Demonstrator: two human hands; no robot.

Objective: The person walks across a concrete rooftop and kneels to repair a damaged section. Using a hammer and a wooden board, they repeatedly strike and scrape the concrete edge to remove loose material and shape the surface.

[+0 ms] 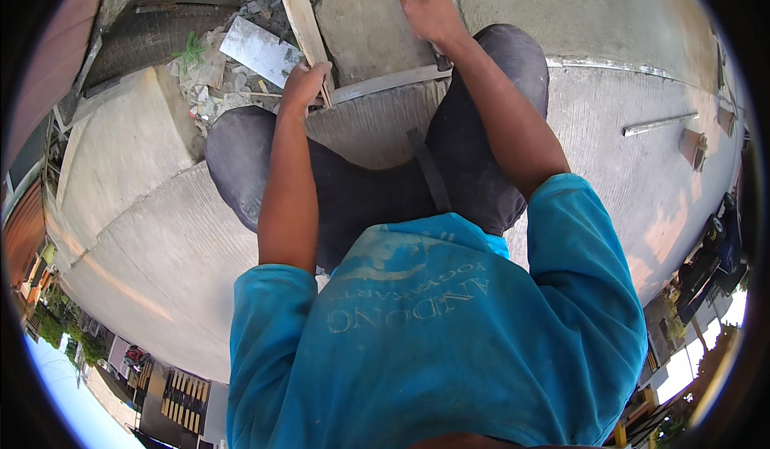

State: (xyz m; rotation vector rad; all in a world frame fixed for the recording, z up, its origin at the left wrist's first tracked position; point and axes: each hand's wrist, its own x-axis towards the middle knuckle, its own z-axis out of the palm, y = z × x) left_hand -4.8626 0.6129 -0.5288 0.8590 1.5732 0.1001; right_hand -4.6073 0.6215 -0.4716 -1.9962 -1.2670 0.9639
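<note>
My left hand [305,88] is closed at the near end of a narrow wooden plank [301,16], beside my left knee. The plank runs away from me to the top edge of the view. Farther right, my right hand [435,14] is wrapped round a dark-handled tool [442,60]. The butt of its handle sticks out below my fist, and its far end reaches the top edge, so its kind cannot be made out. Across the concrete between my hands lies a pale wooden strip [385,83], its left end close to my left hand.
A whitish flat board [261,51] rests on rubble [216,88] left of the plank, near a small green plant [191,51]. A raised concrete block [132,140] stands at left. On the right are a loose strip [660,124] and a pot [691,149].
</note>
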